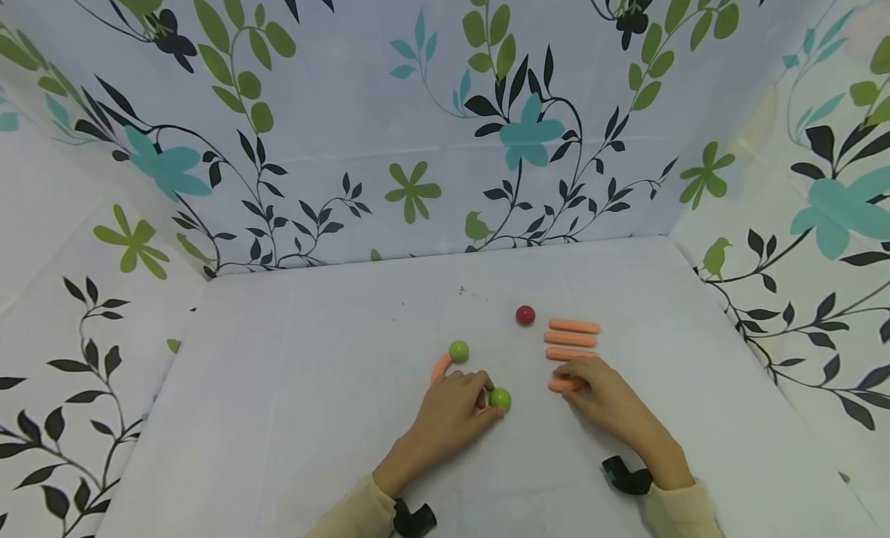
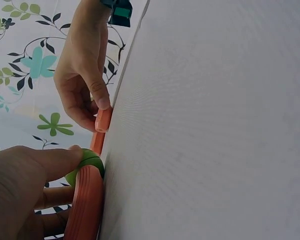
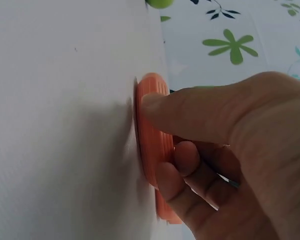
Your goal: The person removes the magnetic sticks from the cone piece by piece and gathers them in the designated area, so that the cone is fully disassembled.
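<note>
My left hand (image 1: 448, 414) pinches a green ball (image 1: 500, 400) between thumb and finger, low over the white surface. In the left wrist view, an orange curved rod (image 2: 85, 205) reaches up to this ball (image 2: 91, 161); whether they are joined I cannot tell. Another green ball (image 1: 459, 352) touches the end of a curved orange rod (image 1: 440, 367), whose rest is hidden by the left hand. With thumb and fingers, my right hand (image 1: 608, 397) pinches a straight orange rod (image 3: 152, 137) lying at the near end of a row of similar rods (image 1: 572, 339).
A red ball (image 1: 525, 315) sits left of the row's far end. The white cloth-covered table (image 1: 334, 383) is bounded behind and at both sides by leaf-and-flower-printed cloth (image 1: 313, 159). Dark wrist devices (image 1: 626, 476) are worn at both wrists.
</note>
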The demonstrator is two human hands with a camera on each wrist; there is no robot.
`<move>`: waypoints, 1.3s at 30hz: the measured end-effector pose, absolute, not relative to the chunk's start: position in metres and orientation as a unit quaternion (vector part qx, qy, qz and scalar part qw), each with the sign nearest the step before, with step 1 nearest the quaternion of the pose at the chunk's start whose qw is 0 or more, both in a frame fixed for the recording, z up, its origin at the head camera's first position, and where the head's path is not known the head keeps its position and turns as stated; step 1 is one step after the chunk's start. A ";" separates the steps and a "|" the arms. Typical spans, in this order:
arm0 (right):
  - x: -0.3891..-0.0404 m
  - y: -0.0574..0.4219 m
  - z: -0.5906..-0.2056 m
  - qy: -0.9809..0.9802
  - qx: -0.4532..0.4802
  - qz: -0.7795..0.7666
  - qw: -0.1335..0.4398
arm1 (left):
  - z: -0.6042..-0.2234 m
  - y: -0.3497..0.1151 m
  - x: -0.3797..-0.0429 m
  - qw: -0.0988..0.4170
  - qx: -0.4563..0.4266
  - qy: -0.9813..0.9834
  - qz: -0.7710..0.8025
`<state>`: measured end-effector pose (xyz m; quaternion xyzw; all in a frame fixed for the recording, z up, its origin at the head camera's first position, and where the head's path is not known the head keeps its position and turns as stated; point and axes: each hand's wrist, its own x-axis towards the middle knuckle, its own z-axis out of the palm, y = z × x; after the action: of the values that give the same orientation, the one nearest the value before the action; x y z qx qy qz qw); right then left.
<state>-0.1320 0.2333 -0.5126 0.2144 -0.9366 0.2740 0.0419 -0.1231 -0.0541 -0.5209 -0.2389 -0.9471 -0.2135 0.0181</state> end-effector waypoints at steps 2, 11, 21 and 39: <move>-0.132 0.235 -0.514 -0.937 0.208 0.278 0.041 | -0.520 -0.055 -0.122 0.015 -0.239 -0.947 -0.214; -0.133 0.237 -0.516 -0.952 0.172 0.242 0.079 | -0.511 -0.058 -0.121 0.009 -0.272 -0.941 -0.202; -0.131 0.237 -0.512 -0.955 0.168 0.228 0.085 | -0.505 -0.083 -0.117 0.023 -0.360 -0.923 -0.136; -0.127 0.215 -0.514 -0.884 0.269 0.382 0.010 | -0.504 -0.098 -0.117 0.052 -0.408 -0.906 -0.095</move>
<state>-0.1267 0.2149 -0.5138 0.2688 -0.8843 0.3817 0.0104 -0.1174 -0.0980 -0.5035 -0.4082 -0.9064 -0.0955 0.0524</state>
